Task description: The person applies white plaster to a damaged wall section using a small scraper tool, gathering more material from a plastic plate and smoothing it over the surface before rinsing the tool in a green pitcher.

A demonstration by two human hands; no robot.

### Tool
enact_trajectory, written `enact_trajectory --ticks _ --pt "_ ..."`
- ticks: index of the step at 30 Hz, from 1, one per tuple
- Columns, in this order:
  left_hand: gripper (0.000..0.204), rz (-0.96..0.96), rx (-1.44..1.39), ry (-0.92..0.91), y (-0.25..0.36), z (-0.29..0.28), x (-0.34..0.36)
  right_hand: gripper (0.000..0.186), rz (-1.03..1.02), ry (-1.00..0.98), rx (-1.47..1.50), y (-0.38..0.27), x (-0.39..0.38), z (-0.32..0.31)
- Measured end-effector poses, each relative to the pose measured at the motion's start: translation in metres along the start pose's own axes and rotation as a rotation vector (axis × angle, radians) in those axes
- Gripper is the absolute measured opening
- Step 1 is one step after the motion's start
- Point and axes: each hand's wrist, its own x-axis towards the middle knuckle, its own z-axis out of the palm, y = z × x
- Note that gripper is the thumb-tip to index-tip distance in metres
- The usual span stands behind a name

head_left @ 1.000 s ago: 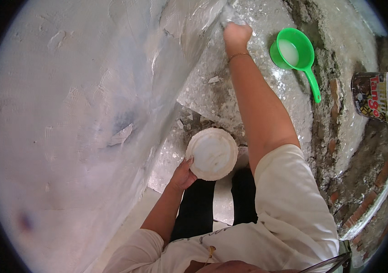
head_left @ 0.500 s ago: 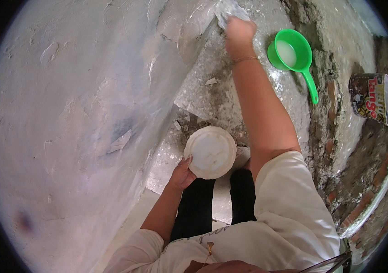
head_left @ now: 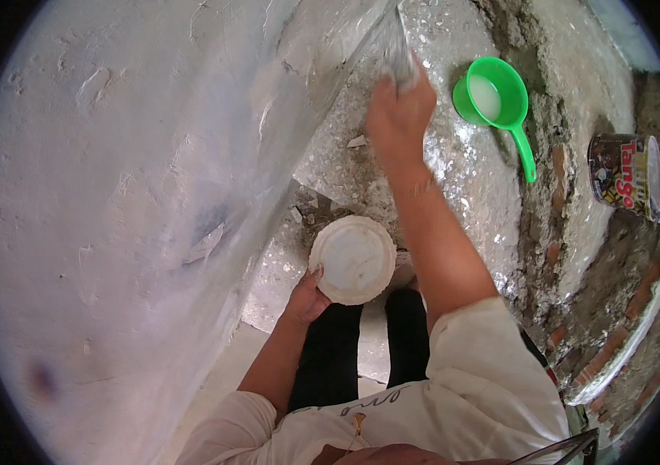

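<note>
Half-hidden blurred tool (head_left: 400, 54) above right hand (head_left: 400, 112)

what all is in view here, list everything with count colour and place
wall: one, whitish plaster, fills the left side
scraper: one, pale metal, at the wall's corner, top middle
dish: one, round, white, low centre
scoop: one, green, white stuff inside, on the ground, upper right
tin: one, printed, lying on its side, far right
ground: rough, splashed white, bricks showing at right
left hand: grips the dish's edge
right hand: raised, holds the scraper at the wall
</note>
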Motion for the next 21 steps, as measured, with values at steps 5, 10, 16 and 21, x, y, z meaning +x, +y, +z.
enact_trajectory --ticks 5,10,16,21 --pt "0.051 0.006 -0.020 -0.049 -0.009 -0.008 0.006 0.031 -0.273 0.065 0.461 -0.003 0.057 0.019" --pt "0.052 -0.004 -0.035 -0.053 -0.008 -0.004 0.010 0.038 -0.456 -0.087 -0.094 0.009 -0.023 0.039" --pt "0.062 0.053 0.083 -0.041 -0.010 0.001 0.008 0.047 -0.452 -0.075 -0.180 0.045 -0.036 -0.021" --pt "0.052 0.002 -0.093 -0.053 -0.032 -0.010 0.019 0.047 -0.739 0.091 -0.090 -0.011 0.045 0.001"
